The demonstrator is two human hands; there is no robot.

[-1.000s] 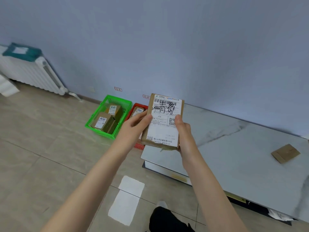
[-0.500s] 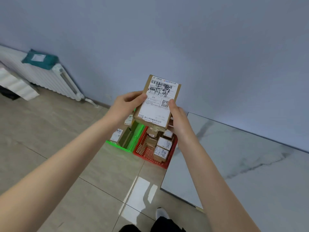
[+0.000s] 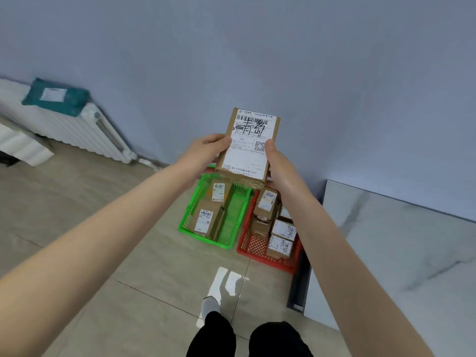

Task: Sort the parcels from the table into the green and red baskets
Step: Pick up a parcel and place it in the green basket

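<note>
Since half a second earlier, the held parcel (image 3: 248, 148) has come over the far end of the green basket (image 3: 233, 215), which now shows fully. The left hand (image 3: 206, 153) and right hand (image 3: 279, 166) each grasp one side of the parcel, label facing up. The red basket (image 3: 255, 244) sits just right of the green basket; the table (image 3: 386, 240) lies further right.

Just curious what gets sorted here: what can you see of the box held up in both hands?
The parcel is a small brown cardboard box, closed, its face mostly covered by a white shipping label with barcode, QR code and black handwriting. It is held upright in the air above the green basket and red basket; the left hand grips its left edge, the right hand its right edge.
</note>
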